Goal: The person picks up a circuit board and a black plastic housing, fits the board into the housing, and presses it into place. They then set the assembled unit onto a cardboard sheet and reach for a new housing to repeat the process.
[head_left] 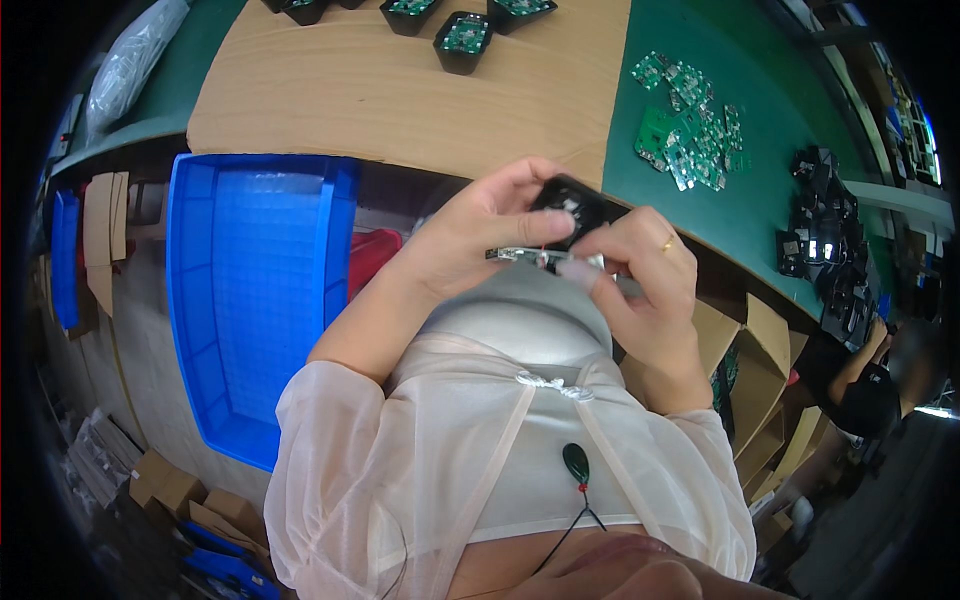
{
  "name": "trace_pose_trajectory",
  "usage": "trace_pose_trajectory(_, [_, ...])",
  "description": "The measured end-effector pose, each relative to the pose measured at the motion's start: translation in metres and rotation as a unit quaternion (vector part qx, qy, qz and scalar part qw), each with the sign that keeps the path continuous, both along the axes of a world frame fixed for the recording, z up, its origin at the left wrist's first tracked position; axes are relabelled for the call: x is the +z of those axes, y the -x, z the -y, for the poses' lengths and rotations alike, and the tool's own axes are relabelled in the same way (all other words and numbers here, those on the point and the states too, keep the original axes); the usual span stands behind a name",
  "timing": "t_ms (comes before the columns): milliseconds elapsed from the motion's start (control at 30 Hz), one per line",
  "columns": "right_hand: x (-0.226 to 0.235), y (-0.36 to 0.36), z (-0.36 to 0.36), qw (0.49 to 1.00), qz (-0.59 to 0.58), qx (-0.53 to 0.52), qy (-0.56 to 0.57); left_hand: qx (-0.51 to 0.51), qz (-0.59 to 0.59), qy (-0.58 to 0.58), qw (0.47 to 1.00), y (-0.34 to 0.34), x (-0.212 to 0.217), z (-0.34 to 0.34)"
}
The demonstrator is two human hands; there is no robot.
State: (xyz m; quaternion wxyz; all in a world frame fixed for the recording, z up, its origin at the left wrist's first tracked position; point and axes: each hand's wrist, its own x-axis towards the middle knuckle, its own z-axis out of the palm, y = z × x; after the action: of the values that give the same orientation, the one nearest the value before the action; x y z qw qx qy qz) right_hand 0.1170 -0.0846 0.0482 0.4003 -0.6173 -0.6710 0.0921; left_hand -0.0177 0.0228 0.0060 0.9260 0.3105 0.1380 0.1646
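Note:
My left hand [487,228] is closed around a small black plastic housing [570,208], its thumb pressed on the front. Just below the housing, a small circuit board [522,254] is seen edge-on, with a thin red wire running up toward the housing. The fingers of my right hand [645,262], which wears a ring, are pinched at the board's right end. Both hands are close together in front of my body, near the table's front edge. The inside of the housing is partly hidden by my fingers.
Several black housings with green boards [465,38] stand on the cardboard sheet [400,100]. Loose green circuit boards [690,125] lie on the green tabletop, with black housings [825,235] piled farther right. A blue bin [255,300] is at my left. Another person [870,385] works at far right.

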Motion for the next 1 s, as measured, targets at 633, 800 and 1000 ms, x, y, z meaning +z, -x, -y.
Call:
trace_pose_trajectory(633, [-0.029,0.001,0.012,0.997,-0.025,-0.043,-0.058,0.045,-0.018,0.035,0.998,-0.003,-0.007,0.007])
trace_pose_trajectory(800, [-0.025,-0.012,0.006,0.994,0.036,0.059,-0.081,0.007,-0.057,0.045,0.997,-0.003,-0.005,0.011])
trace_pose_trajectory(1000, [-0.025,-0.011,0.004,0.99,0.084,-0.012,-0.115,-0.014,-0.096,0.004,0.995,0.0,-0.01,0.014])
